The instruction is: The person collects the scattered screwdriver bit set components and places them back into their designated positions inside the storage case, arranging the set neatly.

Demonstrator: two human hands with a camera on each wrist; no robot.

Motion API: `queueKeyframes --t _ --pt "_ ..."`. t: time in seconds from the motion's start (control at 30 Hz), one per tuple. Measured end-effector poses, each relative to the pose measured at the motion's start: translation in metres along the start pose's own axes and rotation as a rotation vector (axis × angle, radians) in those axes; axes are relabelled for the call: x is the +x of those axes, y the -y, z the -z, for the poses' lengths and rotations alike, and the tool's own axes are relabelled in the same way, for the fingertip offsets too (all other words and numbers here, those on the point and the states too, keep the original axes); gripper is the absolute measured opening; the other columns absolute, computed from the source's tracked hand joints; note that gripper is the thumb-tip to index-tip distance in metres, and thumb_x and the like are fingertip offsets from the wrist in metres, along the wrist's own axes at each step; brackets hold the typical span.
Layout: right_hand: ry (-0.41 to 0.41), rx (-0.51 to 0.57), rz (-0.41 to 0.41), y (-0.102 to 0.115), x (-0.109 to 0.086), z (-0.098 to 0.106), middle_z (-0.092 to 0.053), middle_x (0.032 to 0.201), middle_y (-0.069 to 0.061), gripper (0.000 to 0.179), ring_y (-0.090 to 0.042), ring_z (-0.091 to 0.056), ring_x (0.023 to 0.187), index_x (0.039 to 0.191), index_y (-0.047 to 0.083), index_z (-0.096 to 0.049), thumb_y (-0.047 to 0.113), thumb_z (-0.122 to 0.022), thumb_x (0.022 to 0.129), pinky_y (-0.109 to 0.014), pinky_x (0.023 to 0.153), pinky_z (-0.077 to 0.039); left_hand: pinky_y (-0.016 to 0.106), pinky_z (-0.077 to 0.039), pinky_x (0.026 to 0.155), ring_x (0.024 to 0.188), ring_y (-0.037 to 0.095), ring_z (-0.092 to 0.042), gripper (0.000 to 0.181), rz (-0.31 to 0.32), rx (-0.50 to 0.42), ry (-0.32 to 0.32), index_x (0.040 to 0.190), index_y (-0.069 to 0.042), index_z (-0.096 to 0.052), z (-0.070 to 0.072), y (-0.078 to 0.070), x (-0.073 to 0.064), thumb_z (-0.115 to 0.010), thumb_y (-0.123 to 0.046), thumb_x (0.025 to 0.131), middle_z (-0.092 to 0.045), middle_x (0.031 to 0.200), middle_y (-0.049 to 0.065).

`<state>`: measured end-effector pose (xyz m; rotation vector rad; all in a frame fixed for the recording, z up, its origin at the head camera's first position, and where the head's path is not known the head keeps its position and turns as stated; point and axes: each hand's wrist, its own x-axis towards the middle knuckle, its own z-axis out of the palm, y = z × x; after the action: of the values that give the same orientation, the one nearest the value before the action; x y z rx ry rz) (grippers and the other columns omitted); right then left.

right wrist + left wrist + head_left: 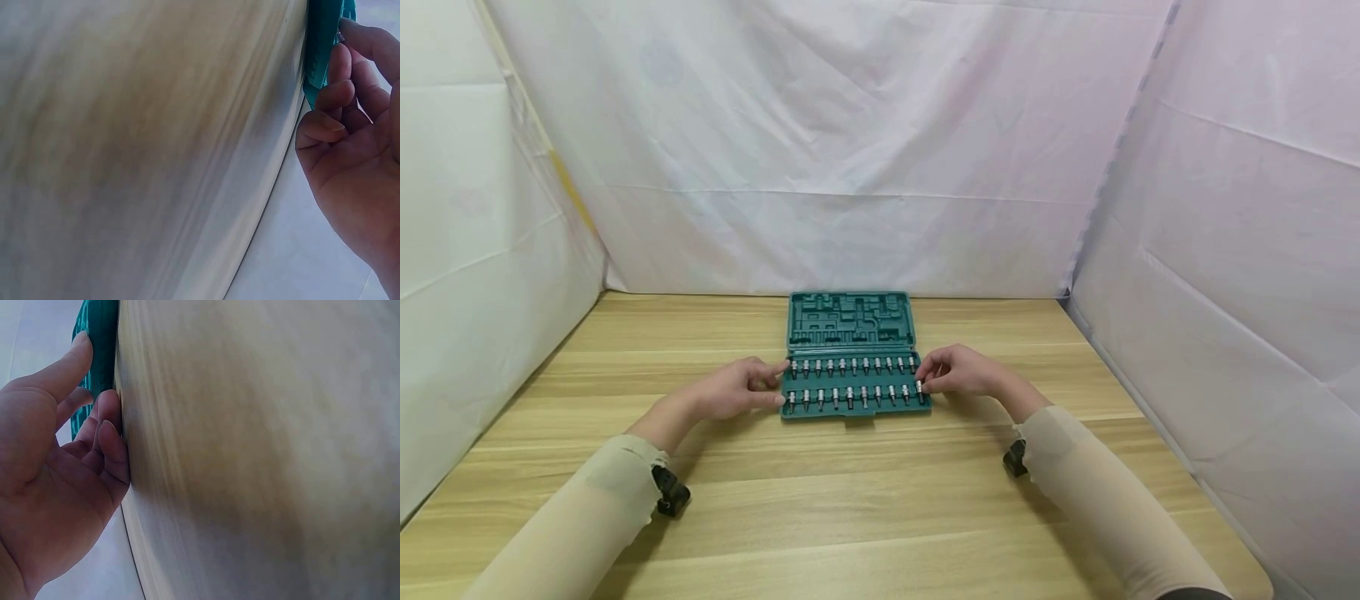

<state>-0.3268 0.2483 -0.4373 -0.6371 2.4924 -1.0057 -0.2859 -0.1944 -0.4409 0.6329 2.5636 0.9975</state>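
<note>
A green plastic case (850,380) lies opened flat on the table, its moulded lid (852,293) folded back on the far side. Two rows of bit sockets, silver with dark tips, sit in the near half. My right hand (961,372) is at the case's right edge, thumb and index finger pinching the bit socket (919,387) at the right end of the front row. Its metal shows as a small glint in the right wrist view. At the left edge, my left hand (730,390) rests its extended thumb and index finger against the case, the other fingers (112,450) loosely bent below.
The wood-grain table (820,517) extends around the case on all sides. White sheets (850,150) hang behind it and at both sides. Small black devices (672,492) are strapped at the wrists, over light sleeves (580,517).
</note>
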Motion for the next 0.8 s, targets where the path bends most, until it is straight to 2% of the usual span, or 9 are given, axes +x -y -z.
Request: queueKeyframes --t 0.13,0.2,0.23,0.37,0.47,0.6,0.7,0.8 --pt "0.014 0.0 -0.007 -0.0016 0.0002 0.0005 -0.074 0.102 -0.004 0.014 -0.019 -0.062 0.091 0.115 0.011 -0.08 0.017 -0.079 0.102 -0.034 0.081 -0.054 0.047 -0.051 0.103 0.144 0.047 -0.056 0.058 -0.02 -0.005 0.003 0.154 -0.004 -0.058 0.0002 -0.0008 0.0011 -0.076 -0.032 0.106 -0.05 0.166 0.025" --pt "0.016 -0.002 -0.012 -0.0017 0.0 0.0006 -0.074 0.102 -0.004 0.014 -0.02 -0.062 0.091 0.115 0.013 -0.08 0.018 -0.079 0.102 -0.034 0.08 -0.054 0.045 -0.05 0.102 0.149 0.049 -0.051 0.045 -0.028 -0.009 0.008 0.139 -0.004 -0.065 0.0002 -0.0009 0.0015 -0.076 -0.031 0.106 -0.043 0.172 0.02" --pt "0.015 -0.004 -0.012 -0.0018 0.0 0.0004 -0.073 0.102 -0.003 0.015 -0.02 -0.062 0.091 0.115 0.013 -0.08 0.02 -0.08 0.102 -0.033 0.08 -0.054 0.045 -0.05 0.102 0.151 0.049 -0.049 0.039 -0.031 -0.011 0.008 0.133 -0.004 -0.067 0.0003 -0.0007 0.0019 -0.076 -0.031 0.106 -0.04 0.173 0.018" --pt "0.013 0.002 -0.018 -0.0011 -0.0007 -0.0005 -0.071 0.101 -0.003 0.019 -0.021 -0.061 0.09 0.115 0.015 -0.079 0.027 -0.083 0.1 -0.034 0.08 -0.052 0.043 -0.048 0.1 0.152 0.049 -0.048 0.035 -0.023 -0.013 0.009 0.127 -0.004 -0.067 0.0006 -0.0003 0.0018 -0.076 -0.031 0.106 -0.039 0.174 0.016" --pt "0.014 0.009 -0.016 -0.0005 -0.0007 -0.0013 -0.07 0.099 -0.004 0.021 -0.021 -0.059 0.087 0.113 0.014 -0.078 0.028 -0.085 0.099 -0.034 0.078 -0.051 0.04 -0.048 0.098 0.152 0.048 -0.048 0.038 -0.009 -0.014 0.008 0.131 -0.004 -0.066 0.0007 -0.0002 0.0017 -0.076 -0.032 0.106 -0.039 0.174 0.015" --pt "0.018 0.003 -0.01 0.0005 -0.0004 -0.0021 -0.068 0.096 -0.003 0.017 -0.02 -0.058 0.082 0.112 0.014 -0.078 0.024 -0.083 0.1 -0.033 0.075 -0.051 0.041 -0.048 0.097 0.149 0.046 -0.052 0.049 -0.004 -0.016 0.004 0.144 -0.003 -0.062 0.0004 -0.0002 0.0018 -0.075 -0.032 0.106 -0.042 0.173 0.019" --pt "0.02 -0.001 -0.011 0.0013 -0.0004 -0.0024 -0.068 0.095 -0.002 0.015 -0.019 -0.058 0.081 0.113 0.015 -0.078 0.023 -0.083 0.1 -0.033 0.075 -0.05 0.047 -0.052 0.102 0.143 0.045 -0.057 0.067 -0.003 -0.007 0.004 0.161 -0.005 -0.051 0.0004 -0.0005 0.0003 -0.075 -0.034 0.106 -0.052 0.164 0.027" --pt "0.024 -0.003 -0.009 0.0008 -0.0003 -0.0019 -0.068 0.095 -0.003 0.017 -0.019 -0.058 0.081 0.114 0.015 -0.078 0.023 -0.083 0.1 -0.034 0.076 -0.049 0.054 -0.052 0.107 0.135 0.042 -0.061 0.079 0.004 0.005 0.007 0.17 -0.008 -0.04 0.0005 -0.0008 -0.0013 -0.076 -0.035 0.106 -0.059 0.151 0.028"
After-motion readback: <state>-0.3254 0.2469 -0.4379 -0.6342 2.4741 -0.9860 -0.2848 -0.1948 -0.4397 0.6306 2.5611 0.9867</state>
